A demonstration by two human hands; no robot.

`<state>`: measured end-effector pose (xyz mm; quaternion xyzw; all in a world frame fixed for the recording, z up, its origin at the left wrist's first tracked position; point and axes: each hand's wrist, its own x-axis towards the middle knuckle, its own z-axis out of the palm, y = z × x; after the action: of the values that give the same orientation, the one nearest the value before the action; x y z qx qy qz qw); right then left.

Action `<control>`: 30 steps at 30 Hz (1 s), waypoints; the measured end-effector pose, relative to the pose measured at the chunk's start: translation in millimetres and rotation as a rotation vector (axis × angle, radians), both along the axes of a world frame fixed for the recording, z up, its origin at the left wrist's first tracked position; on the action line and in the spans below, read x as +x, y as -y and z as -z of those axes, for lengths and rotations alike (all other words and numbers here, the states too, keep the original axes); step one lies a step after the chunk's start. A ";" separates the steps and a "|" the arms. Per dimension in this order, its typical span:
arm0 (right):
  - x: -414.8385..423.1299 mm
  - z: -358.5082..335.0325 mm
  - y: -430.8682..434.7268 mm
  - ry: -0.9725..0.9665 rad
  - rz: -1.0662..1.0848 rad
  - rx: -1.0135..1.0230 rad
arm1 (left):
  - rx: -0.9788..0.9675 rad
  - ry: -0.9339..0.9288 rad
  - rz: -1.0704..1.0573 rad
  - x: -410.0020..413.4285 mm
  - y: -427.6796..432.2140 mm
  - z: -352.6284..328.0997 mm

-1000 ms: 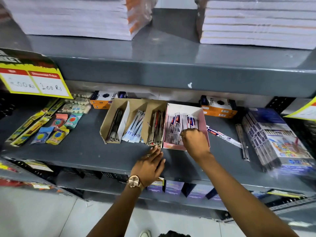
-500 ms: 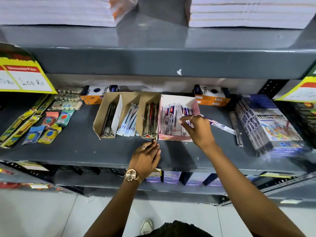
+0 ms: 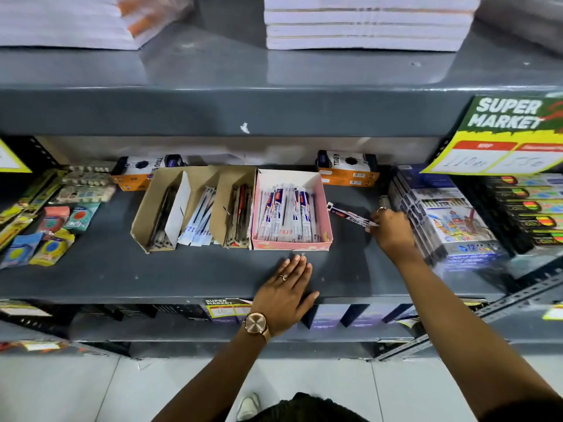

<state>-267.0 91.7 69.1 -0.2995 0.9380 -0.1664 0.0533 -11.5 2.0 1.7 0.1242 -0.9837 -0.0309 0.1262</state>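
Rose-gold metal shows nearest, a watch point(image 3: 256, 325) on the wrist of the left hand point(image 3: 286, 296), which lies flat on the grey shelf point(image 3: 122, 269) close to its front edge. Its fingers are straight and pressed together, pointing at the pink box point(image 3: 292, 245) and stopping just short of its front wall, while the thumb sticks out to the right. Farther in and to the right, the right hand point(image 3: 393, 229) reaches in from the side, and its fingers point(image 3: 372, 222) pinch one end of a loose pen packet point(image 3: 350, 215). The packet's long axis runs from those fingertips leftward and slightly toward the back, its free end lying just beside the box's right wall. Whether it is lifted clear of the shelf cannot be told. The box sits directly left of the packet, open on top and already lined with similar packets lying front to back, so the packet probably has to swing round to match them before it goes in. The right hand is plainly the nearer one for that. Bare shelf lies between the box and the stacked colour-pen packs point(image 3: 451, 220) crowding the right wrist, which leaves some turning room. An orange carton point(image 3: 348, 178) stands against the back wall.
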 end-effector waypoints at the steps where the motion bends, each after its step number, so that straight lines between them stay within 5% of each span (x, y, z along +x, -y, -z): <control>1: -5.2 0.3 1.1 0.036 -0.009 -0.020 | 0.013 -0.018 -0.001 -0.4 -0.2 0.9; 11: -43.2 -10.3 8.6 0.326 0.061 -0.200 | 0.113 -0.087 -0.042 0.1 -3.4 -3.4; 19: -14.0 -48.8 -8.2 0.618 0.081 -0.809 | 0.208 -0.181 -0.041 -1.2 -3.7 -9.0; 24: 24.3 -64.6 -26.1 0.780 -0.011 -0.910 | 0.730 -0.422 -0.163 -1.3 -4.5 -25.5; 30: 57.4 -45.8 -33.9 0.901 0.075 -0.779 | 0.972 -0.628 -0.231 -16.3 2.6 -47.3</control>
<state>-209.6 125.6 115.0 -0.1637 0.7027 -0.6107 0.3263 -27.9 -0.6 49.0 0.2591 -0.7524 -0.4995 0.3426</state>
